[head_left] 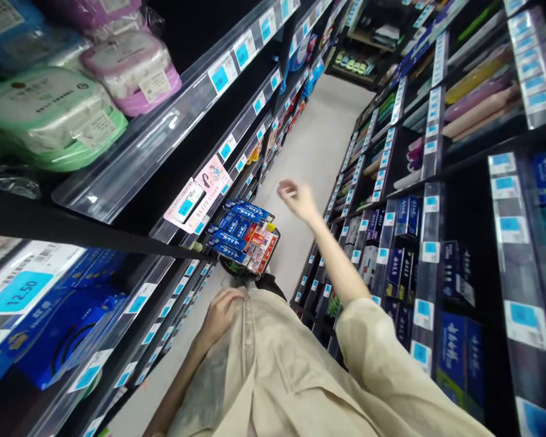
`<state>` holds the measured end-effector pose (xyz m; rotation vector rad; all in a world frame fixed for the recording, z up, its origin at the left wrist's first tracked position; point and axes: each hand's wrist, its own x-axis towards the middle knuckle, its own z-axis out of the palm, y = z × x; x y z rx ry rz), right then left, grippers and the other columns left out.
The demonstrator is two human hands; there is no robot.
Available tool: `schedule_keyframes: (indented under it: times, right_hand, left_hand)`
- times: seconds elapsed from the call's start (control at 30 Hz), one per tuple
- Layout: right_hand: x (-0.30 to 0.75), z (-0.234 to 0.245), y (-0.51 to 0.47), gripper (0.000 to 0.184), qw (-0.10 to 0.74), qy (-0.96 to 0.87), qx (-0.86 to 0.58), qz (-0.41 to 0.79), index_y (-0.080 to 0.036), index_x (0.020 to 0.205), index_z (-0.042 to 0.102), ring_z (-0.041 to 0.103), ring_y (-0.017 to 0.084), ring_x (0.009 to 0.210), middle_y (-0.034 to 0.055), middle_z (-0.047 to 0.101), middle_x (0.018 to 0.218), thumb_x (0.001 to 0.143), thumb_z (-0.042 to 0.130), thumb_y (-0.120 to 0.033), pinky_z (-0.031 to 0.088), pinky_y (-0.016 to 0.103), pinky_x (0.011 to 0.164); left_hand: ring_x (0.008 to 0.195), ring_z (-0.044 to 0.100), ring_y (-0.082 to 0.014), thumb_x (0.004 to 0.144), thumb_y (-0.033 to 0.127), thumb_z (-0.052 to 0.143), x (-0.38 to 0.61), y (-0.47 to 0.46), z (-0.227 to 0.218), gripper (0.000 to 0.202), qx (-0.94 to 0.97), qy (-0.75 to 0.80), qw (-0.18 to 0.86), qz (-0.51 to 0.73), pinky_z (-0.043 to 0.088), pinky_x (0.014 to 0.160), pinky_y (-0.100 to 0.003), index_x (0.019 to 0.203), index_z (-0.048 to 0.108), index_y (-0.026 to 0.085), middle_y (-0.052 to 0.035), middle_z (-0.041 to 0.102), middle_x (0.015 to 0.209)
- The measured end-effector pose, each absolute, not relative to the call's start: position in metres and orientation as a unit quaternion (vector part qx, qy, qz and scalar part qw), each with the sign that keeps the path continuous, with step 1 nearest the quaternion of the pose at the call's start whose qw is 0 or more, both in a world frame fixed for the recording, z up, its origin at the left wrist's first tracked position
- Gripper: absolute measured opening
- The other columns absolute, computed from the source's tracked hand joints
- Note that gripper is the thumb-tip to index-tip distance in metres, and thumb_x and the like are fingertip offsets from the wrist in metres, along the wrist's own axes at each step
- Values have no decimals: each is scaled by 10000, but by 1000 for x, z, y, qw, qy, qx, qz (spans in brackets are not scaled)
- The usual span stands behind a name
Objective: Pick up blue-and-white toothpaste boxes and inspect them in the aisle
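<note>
— From the head view, what's the person got hold of?

— Nothing that I can see. The right hand [296,199] is raised out over the aisle, fingers loosely curled and apart, empty. The left hand [221,314] lies flat against the beige shirt [273,376] at the waist, fingers relaxed, closed on nothing.

— And the basket?

— The shopping basket [244,243] sits just beyond the left hand, near the left-hand shelves, down the middle of the aisle. It's heaped with blue toothpaste boxes [236,226] and a few red packs at its right side. What carries it I cannot tell; no handle shows.

— How would those boxes handle?

— Light and stiff, I'd judge: thin card, smooth print, a bit slick. Pinch one across its narrow sides near the middle, since squeezing the broad faces would dent it. They're piled loosely above the rim, so a nudge could slide the top ones off.

— And around them?

— Similar blue boxes stand on the right shelves [407,255], just beside the right forearm. Price tags [222,73] line the left rails, with soft wrapped packs [54,115] up at the near left.
</note>
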<state>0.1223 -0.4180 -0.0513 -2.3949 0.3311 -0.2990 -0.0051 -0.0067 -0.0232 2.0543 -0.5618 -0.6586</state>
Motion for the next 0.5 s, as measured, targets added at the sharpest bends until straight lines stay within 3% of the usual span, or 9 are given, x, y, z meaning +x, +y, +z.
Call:
schedule_keyframes:
  times: [0.1,0.2,0.33,0.5]
  right_hand:
    - [151,-99,-382,501,352,133,-922,90,-86,1470,529,625,182,1210,175,625,1447,1018,641,-270,492,283,1033]
    - [168,-147,-348,679,324,133,-923,159,-44,1505,476,528,282,1345,243,560,1493,932,760,-271,427,359,1125]
    - [178,-186,-335,765,298,143,-922,202,-62,1534,421,452,337,1392,267,498,1534,880,778,-235,381,417,1143]
    - [190,-208,-343,684,297,162,-915,218,-49,1513,442,447,362,1385,302,503,1504,886,696,-151,376,447,1123]
  left_hand:
    - [926,734,-284,944,398,524,-12,-8,-59,327,823,-95,453,-330,575,898,-410,913,786,205,-119,782,954]
    - [928,740,-293,911,460,564,-15,-11,-77,325,837,-28,465,-287,573,881,-394,937,779,219,-114,792,972]
    - [953,752,-295,926,487,547,-22,-37,-80,355,859,15,454,-236,572,894,-393,970,782,224,-109,797,1002]
    - [924,753,-279,944,494,515,-48,-78,-93,376,864,48,452,-218,578,874,-384,944,786,234,-93,795,961]
